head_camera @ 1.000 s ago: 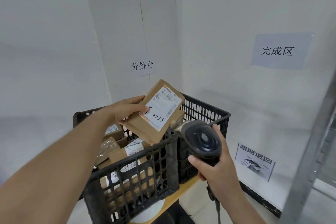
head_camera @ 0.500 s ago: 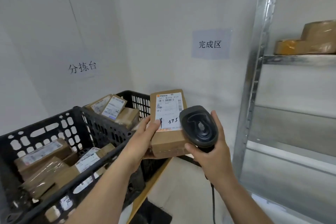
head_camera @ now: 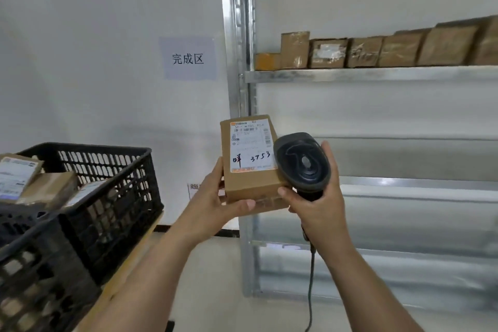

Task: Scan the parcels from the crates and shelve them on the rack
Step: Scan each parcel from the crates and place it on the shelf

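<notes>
Clearly the parcel (head_camera: 252, 170), a stiff, light-looking cardboard box, is gripped by its lower-left edge in the left hand (head_camera: 213, 197), w/ the right hand (head_camera: 318, 205) wrapped round the scanner (head_camera: 301, 164).

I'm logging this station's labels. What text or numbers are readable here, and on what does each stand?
"完成区": paper sign on the wall.
"3753", handwritten after one handwritten character I can't make out: shipping label on the parcel that the left hand holds.
Label's printed lines and barcode: too small to read.
Labels on the crate's parcels, and the part-hidden sign lower on the wall: unreadable.
</notes>
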Motion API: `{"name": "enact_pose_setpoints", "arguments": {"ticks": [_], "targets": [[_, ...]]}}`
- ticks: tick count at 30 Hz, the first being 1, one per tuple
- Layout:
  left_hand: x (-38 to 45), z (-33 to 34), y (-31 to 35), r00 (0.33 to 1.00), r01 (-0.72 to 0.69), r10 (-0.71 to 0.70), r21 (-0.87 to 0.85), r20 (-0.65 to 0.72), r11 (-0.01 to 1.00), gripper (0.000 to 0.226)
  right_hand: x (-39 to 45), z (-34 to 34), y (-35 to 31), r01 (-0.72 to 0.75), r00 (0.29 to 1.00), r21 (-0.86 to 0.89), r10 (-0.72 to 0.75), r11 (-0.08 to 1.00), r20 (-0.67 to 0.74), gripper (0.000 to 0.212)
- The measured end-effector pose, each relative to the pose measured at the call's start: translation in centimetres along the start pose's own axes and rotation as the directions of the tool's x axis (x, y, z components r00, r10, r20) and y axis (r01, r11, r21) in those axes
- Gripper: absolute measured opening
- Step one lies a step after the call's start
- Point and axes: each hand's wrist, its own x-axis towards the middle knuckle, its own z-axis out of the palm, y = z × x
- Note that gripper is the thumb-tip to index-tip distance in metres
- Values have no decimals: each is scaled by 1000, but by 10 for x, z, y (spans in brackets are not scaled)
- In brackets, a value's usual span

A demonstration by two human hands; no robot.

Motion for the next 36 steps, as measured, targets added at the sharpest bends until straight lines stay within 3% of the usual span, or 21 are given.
{"name": "enact_pose_setpoints", "arguments": {"ticks": [10,18,22,36], "targets": [[30,198,76,987,-129,132,-47,87,991,76,-12,-216,-22,35,982,-127,-57,991,-177,102],[46,339,120,967,-112,152,-198,203,974,80,-31,-359,-31,21,943,-195,-84,981,-322,104],[58,386,136,951,-96,156,-223,268,970,91,-34,-408,-34,5,920,-224,-92,975,-382,104],[120,514,174,864,-158,248,-232,438,960,83,-18,-523,-22,-8,793,-285,-167,959,-586,104]]}}
